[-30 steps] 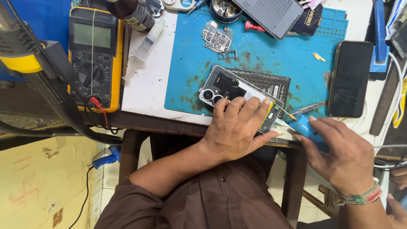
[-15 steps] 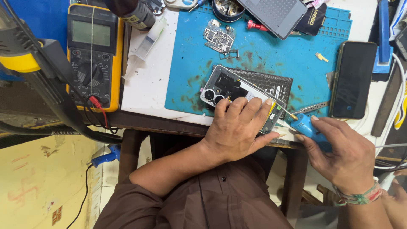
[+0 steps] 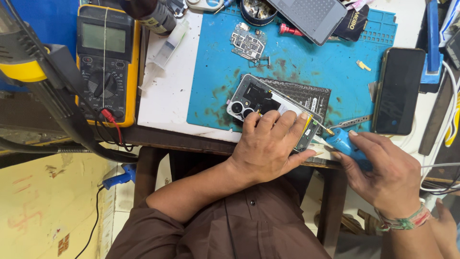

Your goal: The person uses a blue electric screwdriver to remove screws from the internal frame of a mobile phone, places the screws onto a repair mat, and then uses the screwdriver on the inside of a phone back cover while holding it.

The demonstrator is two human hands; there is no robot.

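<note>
An opened phone (image 3: 254,100) with its back off lies on the blue work mat (image 3: 287,62), its camera lenses at the left end. My left hand (image 3: 270,146) lies flat over the phone's lower half and holds it down. My right hand (image 3: 383,175) grips a blue-handled soldering tool (image 3: 346,144) whose tip points at the phone's right edge, beside my left fingertips. A pair of tweezers (image 3: 352,122) lies on the mat just above the tool.
A yellow multimeter (image 3: 106,62) with a red lead stands at the left. A dark phone (image 3: 398,91) lies face up at the right. A bare circuit board (image 3: 247,45), a grey device (image 3: 314,17) and a syringe (image 3: 165,48) lie further back. A black hose (image 3: 57,115) crosses the left.
Both hands stay on the phone and the tool; my left fingers have shifted slightly on the phone, and the view has moved a little.
</note>
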